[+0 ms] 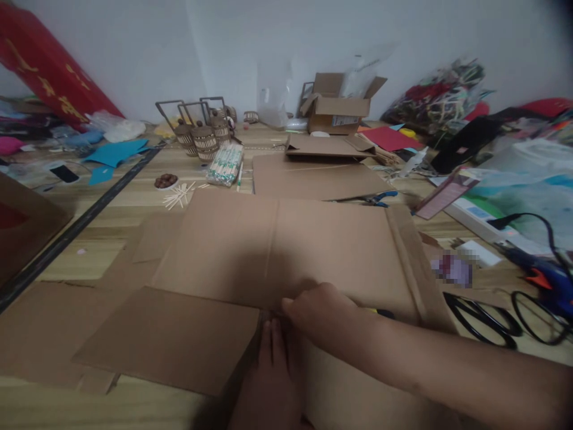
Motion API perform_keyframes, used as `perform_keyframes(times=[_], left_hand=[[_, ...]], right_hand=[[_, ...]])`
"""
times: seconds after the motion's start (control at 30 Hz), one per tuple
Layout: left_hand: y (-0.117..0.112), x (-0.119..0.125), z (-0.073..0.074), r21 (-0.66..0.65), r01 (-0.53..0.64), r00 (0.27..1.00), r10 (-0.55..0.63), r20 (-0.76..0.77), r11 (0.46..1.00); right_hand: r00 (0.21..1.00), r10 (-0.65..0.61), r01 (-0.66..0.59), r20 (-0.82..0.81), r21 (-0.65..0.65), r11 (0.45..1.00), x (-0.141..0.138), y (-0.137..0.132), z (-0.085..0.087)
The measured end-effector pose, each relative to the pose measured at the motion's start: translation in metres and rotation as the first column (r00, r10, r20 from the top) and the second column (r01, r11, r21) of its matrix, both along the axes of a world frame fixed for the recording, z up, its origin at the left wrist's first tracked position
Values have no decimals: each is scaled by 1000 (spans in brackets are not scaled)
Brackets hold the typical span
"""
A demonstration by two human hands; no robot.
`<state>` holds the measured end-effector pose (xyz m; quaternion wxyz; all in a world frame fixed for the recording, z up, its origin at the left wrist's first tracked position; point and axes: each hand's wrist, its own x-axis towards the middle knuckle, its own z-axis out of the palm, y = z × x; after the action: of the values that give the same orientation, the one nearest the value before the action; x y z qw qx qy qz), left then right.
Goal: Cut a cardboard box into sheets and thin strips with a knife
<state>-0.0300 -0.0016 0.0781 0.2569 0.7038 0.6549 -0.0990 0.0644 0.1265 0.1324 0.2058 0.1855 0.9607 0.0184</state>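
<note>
A large brown cardboard sheet (331, 245) with a crease lies in front of me, its near edge under my hands. My left hand (274, 364) rests flat at that edge with the fingers stretched out, beside a smaller cardboard piece (174, 334). Curled and closed, my right hand (320, 307) presses down just ahead of my left fingertips. Its fingertips are hidden, so what it grips, if anything, does not show. A yellow and black object (380, 312) peeks out behind my right forearm, mostly covered. More cardboard (358, 382) shows beneath the forearm.
Blue-handled pliers (380, 198) lie beyond the sheet, near an open carton (340, 110). Bagged sticks (225, 162), loose sticks (179, 196) and small lidded baskets (206, 140) stand further back. At right are a blue glue gun (537, 272) and black-handled scissors (483, 322).
</note>
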Motion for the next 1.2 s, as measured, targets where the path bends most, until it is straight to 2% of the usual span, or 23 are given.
perform_keyframes(times=[0.17, 0.3, 0.4, 0.57, 0.7, 0.87, 1.07, 1.2], left_hand=[[-4, 1, -4, 114, 37, 997, -29, -69, 993], [-8, 3, -7, 183, 38, 993, -17, -113, 982], [-6, 2, -2, 170, 36, 992, -14, -128, 985], [7, 0, 23, 106, 56, 988, -40, -149, 993], [10, 0, 36, 140, 100, 973, -68, -220, 985], [7, 1, 35, 174, 94, 968, -49, -245, 980], [7, 0, 33, 139, 69, 973, -36, -227, 988], [7, 0, 35, 106, 67, 968, -39, -249, 992]], right_hand=[[1000, -26, 25, 9, 25, 999, 15, 3, -7], [996, -66, 65, 65, 13, 998, 26, 4, -2], [992, -88, 87, 96, 14, 996, 28, 4, 5], [996, -47, 45, 82, 24, 999, 28, 2, 9], [998, -26, 24, 61, 23, 999, 31, 2, 7], [994, -67, 65, 83, 29, 997, 47, 3, 9], [986, -104, 97, 128, 59, 993, 75, 6, 13], [986, -94, 83, 140, 80, 993, 84, 7, 14]])
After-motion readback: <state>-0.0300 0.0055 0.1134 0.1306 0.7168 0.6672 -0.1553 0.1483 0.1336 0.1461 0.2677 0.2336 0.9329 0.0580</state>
